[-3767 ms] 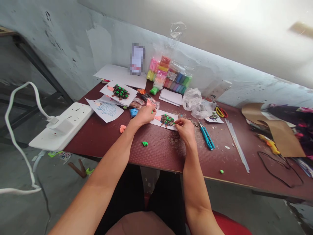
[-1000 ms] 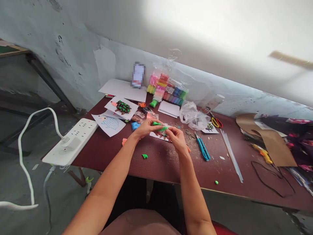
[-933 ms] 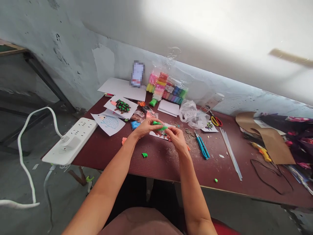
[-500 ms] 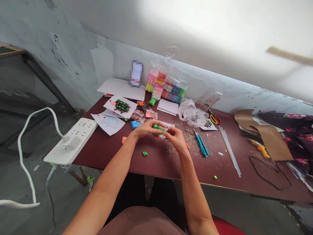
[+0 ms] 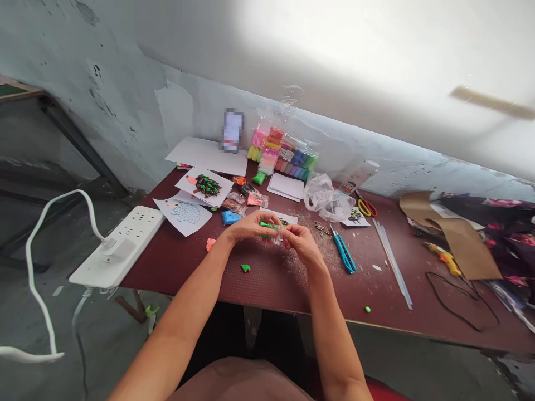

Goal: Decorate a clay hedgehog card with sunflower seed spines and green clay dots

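Observation:
Both my hands meet above the middle of the table, around a small clear packet of green modelling clay (image 5: 264,229). My left hand (image 5: 249,225) is closed round the packet's left side. The fingers of my right hand (image 5: 301,239) pinch the clear plastic at its right end. Below the hands, a torn bit of green clay (image 5: 245,268) lies on the tabletop, and a piece of orange clay (image 5: 210,244) is left of my left wrist. Behind the fingers, a white card is partly hidden.
A blue utility knife (image 5: 343,253), scissors (image 5: 366,206) and glue sticks (image 5: 392,262) lie to the right, with a yellow glue gun (image 5: 446,259) farther over. Hedgehog pictures (image 5: 184,214) and a white power strip (image 5: 121,245) are left. Coloured clay packs (image 5: 284,156) stand against the wall.
My right fingers have shifted slightly on the plastic end of the packet, and the left hand now covers more of the green clay. The whole view has tilted slightly.

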### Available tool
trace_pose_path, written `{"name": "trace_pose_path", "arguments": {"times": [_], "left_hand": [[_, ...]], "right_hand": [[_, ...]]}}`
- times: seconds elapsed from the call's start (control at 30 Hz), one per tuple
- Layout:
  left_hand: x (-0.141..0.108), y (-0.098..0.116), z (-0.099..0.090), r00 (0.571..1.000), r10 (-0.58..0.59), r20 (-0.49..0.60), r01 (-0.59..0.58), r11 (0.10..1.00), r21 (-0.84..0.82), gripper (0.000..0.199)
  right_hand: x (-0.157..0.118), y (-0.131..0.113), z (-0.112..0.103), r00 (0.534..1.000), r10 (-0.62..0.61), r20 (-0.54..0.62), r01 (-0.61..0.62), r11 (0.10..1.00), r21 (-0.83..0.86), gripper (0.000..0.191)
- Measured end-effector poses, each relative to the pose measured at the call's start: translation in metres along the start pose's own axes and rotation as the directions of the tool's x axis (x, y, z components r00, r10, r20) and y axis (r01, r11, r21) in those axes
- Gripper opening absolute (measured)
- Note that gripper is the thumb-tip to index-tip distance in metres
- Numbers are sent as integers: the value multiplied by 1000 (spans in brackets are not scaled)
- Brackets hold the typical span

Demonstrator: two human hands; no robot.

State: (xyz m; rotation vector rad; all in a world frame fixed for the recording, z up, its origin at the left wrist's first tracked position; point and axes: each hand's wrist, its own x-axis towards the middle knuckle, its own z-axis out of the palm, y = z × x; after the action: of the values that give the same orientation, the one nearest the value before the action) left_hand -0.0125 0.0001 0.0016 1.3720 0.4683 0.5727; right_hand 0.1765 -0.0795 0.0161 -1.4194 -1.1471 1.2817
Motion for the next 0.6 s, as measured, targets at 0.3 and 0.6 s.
{"name": "trace_pose_path", "arguments": {"times": [0.3, 0.6], "left_hand": [[4, -2, -20, 894, 65, -444, -75, 997, -6, 17], [16, -19, -19, 896, -26, -443, 173, 940, 294, 18]], "right_hand": [[13, 17, -44, 906, -164, -390, -83, 835, -544, 26], [46, 10, -46, 915, -71, -397, -320, 471, -822, 34]]}}
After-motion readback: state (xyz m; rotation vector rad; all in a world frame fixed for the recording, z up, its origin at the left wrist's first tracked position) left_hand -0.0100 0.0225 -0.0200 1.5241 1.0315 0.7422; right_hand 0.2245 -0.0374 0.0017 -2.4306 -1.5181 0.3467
